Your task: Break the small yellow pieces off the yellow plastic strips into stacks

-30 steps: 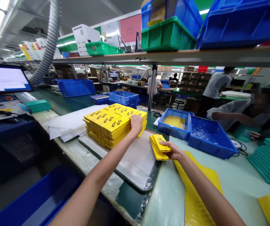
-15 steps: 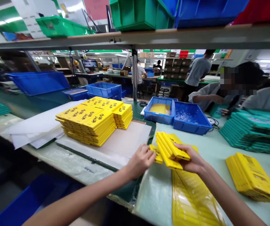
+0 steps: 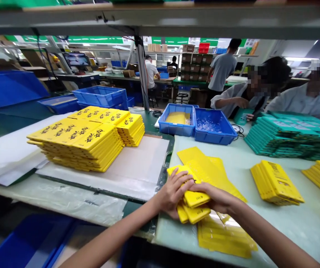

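Observation:
A small stack of flat yellow plastic cases (image 3: 196, 197) is between my two hands, over the pale green table mat. My left hand (image 3: 173, 191) is closed around its left side, fingers across the top. On the right side my right hand (image 3: 217, 197) grips the same stack, partly hidden behind it. The cases sit unevenly, some jutting out lower down. Beneath and behind them lie glossy yellow film sheets (image 3: 227, 230), fanned out on the mat. To the left stands a big pile of yellow cases (image 3: 79, 141) with black lettering, on a white-covered board (image 3: 146, 160).
Blue bins (image 3: 216, 130) stand behind the mat, one holding small clear pieces. More yellow cases (image 3: 277, 182) and teal cases (image 3: 282, 137) are stacked at right. Co-workers (image 3: 260, 82) sit beyond. A metal shelf beam (image 3: 160, 22) crosses overhead; a blue bin (image 3: 28, 242) is below.
My left hand has moved from a single case at the stack's side onto the stack itself. The cases are now gathered between both hands, and the film sheets have spread apart. The view has tilted down.

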The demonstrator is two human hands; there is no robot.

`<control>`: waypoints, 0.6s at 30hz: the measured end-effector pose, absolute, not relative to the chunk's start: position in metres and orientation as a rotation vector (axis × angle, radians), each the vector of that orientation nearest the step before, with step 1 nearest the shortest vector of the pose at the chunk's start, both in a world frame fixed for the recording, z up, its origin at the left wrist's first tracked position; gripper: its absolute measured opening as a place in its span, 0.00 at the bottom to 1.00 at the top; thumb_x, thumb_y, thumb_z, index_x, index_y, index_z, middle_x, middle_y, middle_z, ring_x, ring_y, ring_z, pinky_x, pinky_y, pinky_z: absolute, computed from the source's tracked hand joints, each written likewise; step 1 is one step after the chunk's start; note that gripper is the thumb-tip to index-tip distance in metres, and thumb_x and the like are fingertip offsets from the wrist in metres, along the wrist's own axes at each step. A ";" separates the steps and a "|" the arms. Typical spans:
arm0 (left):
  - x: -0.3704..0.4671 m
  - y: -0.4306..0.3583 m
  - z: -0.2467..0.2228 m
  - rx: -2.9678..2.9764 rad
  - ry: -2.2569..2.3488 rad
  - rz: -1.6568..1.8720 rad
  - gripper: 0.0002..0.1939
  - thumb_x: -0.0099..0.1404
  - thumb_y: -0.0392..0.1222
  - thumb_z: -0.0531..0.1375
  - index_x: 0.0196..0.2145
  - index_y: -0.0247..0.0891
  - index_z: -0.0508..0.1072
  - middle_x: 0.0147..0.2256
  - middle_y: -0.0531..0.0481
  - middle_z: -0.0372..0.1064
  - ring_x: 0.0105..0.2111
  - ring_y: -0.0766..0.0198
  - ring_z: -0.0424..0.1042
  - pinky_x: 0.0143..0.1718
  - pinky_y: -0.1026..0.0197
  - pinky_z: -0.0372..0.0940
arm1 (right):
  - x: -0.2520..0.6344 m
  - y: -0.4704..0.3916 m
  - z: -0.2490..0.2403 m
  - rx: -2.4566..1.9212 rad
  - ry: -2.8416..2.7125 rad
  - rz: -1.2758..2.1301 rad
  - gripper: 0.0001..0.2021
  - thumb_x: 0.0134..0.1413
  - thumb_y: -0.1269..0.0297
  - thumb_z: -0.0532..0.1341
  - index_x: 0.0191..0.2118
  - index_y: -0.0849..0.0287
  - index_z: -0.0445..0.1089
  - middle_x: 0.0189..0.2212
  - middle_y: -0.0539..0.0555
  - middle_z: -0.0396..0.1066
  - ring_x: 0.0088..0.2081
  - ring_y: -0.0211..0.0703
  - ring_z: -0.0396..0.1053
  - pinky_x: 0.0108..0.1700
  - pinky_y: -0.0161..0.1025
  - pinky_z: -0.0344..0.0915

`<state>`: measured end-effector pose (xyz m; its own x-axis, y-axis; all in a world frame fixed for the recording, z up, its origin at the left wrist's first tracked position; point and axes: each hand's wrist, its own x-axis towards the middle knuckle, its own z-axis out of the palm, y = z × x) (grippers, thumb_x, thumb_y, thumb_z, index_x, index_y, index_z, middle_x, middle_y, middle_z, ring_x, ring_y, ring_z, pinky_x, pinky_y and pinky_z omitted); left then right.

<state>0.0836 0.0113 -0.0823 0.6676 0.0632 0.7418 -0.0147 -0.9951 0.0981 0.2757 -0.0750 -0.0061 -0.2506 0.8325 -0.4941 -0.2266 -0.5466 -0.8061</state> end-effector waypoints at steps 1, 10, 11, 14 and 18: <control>0.087 0.014 -0.075 2.664 0.024 1.242 0.48 0.66 0.61 0.62 0.72 0.33 0.50 0.58 0.29 0.70 0.62 0.38 0.70 0.68 0.33 0.59 | 0.280 -0.074 0.000 -1.244 -0.797 1.921 0.25 0.49 0.47 0.71 0.47 0.61 0.76 0.39 0.57 0.81 0.40 0.50 0.80 0.41 0.40 0.74; 0.110 0.040 -0.048 1.985 0.463 1.179 0.33 0.56 0.64 0.70 0.51 0.38 0.72 0.47 0.41 0.75 0.47 0.49 0.76 0.53 0.51 0.72 | 0.308 -0.065 0.017 -1.386 -1.510 1.550 0.34 0.50 0.38 0.72 0.53 0.60 0.73 0.39 0.57 0.79 0.38 0.49 0.77 0.40 0.40 0.74; 0.112 0.046 -0.047 1.976 0.487 1.170 0.32 0.57 0.62 0.70 0.51 0.38 0.72 0.47 0.42 0.75 0.47 0.49 0.77 0.52 0.52 0.72 | 0.307 -0.061 0.011 -1.395 -1.598 1.457 0.35 0.46 0.45 0.77 0.56 0.59 0.72 0.38 0.55 0.78 0.37 0.49 0.76 0.38 0.40 0.72; 0.119 0.061 -0.047 1.946 0.556 1.118 0.29 0.56 0.59 0.71 0.48 0.39 0.73 0.44 0.45 0.77 0.44 0.51 0.78 0.49 0.55 0.72 | 0.298 -0.047 -0.013 -1.517 -1.662 1.200 0.39 0.42 0.53 0.79 0.60 0.58 0.68 0.35 0.52 0.76 0.34 0.50 0.73 0.36 0.43 0.71; 0.123 0.070 -0.056 1.857 0.672 1.108 0.30 0.56 0.55 0.71 0.51 0.38 0.69 0.45 0.45 0.77 0.43 0.52 0.78 0.46 0.56 0.73 | 0.277 -0.032 -0.054 -1.617 -1.552 0.728 0.36 0.36 0.57 0.79 0.54 0.60 0.72 0.46 0.59 0.73 0.48 0.60 0.72 0.52 0.54 0.70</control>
<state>0.1234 0.0697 -0.0562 0.4632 0.7752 0.4296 0.0226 -0.4949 0.8686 0.2767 -0.0320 -0.0540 0.0966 0.9899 0.1036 0.5528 0.0332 -0.8327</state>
